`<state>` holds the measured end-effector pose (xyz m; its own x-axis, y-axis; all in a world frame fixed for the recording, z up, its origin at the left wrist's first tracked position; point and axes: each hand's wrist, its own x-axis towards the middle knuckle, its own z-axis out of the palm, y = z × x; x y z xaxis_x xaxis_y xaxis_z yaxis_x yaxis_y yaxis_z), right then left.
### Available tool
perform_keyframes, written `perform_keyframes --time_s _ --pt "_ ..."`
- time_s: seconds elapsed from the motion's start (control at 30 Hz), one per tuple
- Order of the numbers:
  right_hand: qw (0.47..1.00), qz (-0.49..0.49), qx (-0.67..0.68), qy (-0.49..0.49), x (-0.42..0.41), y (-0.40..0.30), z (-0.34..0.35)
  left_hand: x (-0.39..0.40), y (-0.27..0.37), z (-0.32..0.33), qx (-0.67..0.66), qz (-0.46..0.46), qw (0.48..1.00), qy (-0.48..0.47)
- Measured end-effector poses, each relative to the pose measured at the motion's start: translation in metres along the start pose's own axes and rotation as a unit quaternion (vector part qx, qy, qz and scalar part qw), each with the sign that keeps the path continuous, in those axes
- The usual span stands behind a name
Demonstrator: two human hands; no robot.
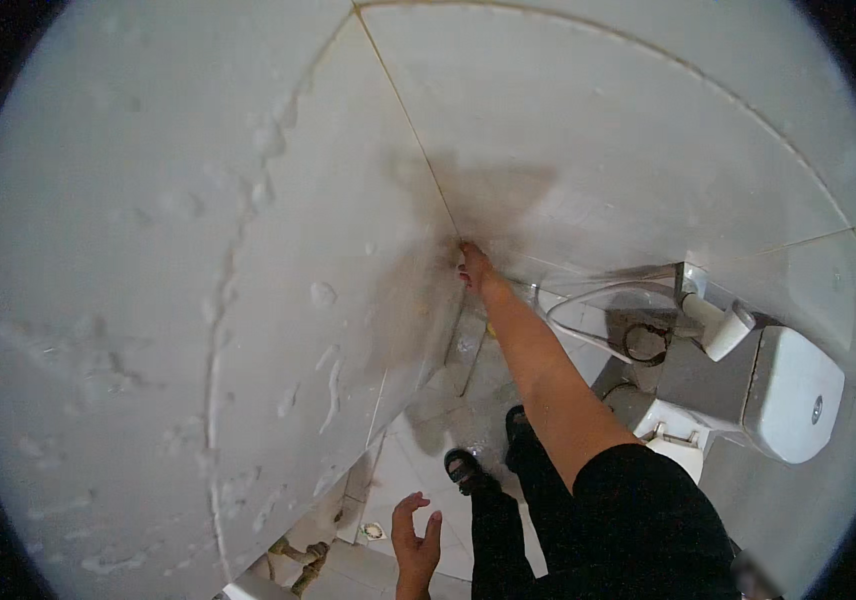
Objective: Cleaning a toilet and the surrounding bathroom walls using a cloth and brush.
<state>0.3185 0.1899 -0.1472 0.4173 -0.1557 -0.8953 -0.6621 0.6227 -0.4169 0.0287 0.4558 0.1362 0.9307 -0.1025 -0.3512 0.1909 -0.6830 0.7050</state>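
Observation:
My right hand (476,268) reaches forward, its fingers closed against the corner joint (413,135) between two white tiled walls. Whether something small is pinched in those fingers is hidden. Brownish grout runs along this joint. White foam (323,294) clings in blobs and streaks to the left wall (143,300), some of it along a tile seam. Low in the picture, my left hand (417,536) hangs with thumb and fingers apart, holding nothing and clear of the wall.
To the right stand a white toilet cistern (795,394) and a white sprayer (724,330) in a wall bracket, with a looping hose (570,300). The tiled floor (417,457) looks wet around my sandals (464,469). A floor drain (373,531) and pipes (308,559) lie lower left.

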Motion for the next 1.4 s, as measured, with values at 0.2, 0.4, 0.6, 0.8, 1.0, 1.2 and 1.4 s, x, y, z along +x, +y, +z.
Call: perform_keyframes --time_s 0.2,0.4,0.6,0.8,1.0,1.2,1.4 --pt "0.991 -0.086 -0.053 -0.083 0.012 0.047 -0.005 0.002 -0.022 0.013 0.026 0.014 0.999 -0.041" --pt "0.98 0.145 -0.13 -0.046 0.004 0.16 -0.171 0.019 0.005 0.052 -0.05 0.074 0.989 -0.118" --pt "0.961 0.084 -0.244 0.096 -0.121 0.253 -0.186 0.01 0.007 0.021 -0.006 0.126 0.985 -0.117" --pt "0.95 -0.026 -0.238 0.202 -0.223 0.278 -0.217 -0.004 0.004 0.013 0.008 0.191 0.968 -0.16" --pt "0.853 -0.101 -0.511 0.034 -0.257 0.345 -0.275 0.001 0.018 0.055 -0.044 0.271 0.945 -0.178" --pt "0.988 -0.082 -0.002 0.13 -0.364 0.362 -0.191 0.009 -0.037 0.109 -0.061 0.247 0.943 -0.216" --pt "0.984 -0.124 -0.049 0.116 -0.438 0.399 -0.158 -0.055 -0.065 0.161 -0.144 -0.232 0.813 -0.515"
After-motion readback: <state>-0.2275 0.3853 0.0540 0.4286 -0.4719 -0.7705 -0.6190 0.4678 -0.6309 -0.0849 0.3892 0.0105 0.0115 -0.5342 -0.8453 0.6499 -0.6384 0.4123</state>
